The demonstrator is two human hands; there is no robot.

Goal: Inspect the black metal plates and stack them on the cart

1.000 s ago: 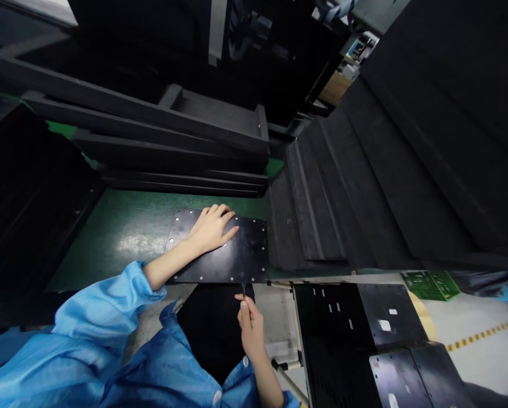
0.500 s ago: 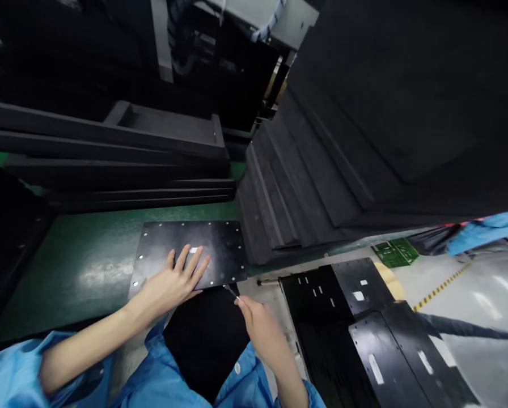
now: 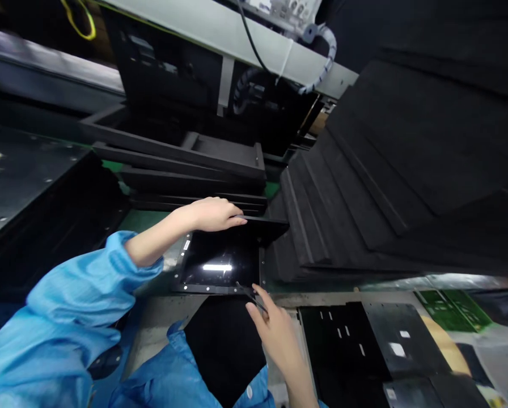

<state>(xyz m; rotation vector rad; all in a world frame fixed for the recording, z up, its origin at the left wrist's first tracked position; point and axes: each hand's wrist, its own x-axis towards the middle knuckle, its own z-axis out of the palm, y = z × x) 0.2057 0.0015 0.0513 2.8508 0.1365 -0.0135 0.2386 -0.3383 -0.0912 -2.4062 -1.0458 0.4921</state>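
Observation:
My left hand (image 3: 217,215) is closed over the top edge of a flat black panel (image 3: 271,226), which stands tilted up on the far side. Below it lies a glossy black sheet like a screen (image 3: 220,255), reflecting a bright light streak. A dark frame (image 3: 217,289) with small pale dots borders the sheet. My right hand (image 3: 275,323) pinches a thin metal tool that looks like tweezers (image 3: 252,296). Its tip is over the frame's near edge; whether it touches cannot be made out.
Black foam trays (image 3: 220,156) are stacked behind, and tall black foam sheets (image 3: 322,198) rise at the right. Black plates (image 3: 343,334) lie lower right, near green circuit boards (image 3: 453,309). A large dark panel (image 3: 24,170) stands at the left.
My left hand has gone from lying flat on the panel to gripping its edge. The panel is lifted, uncovering the glossy sheet. The view has shifted left and the tool sits over the frame.

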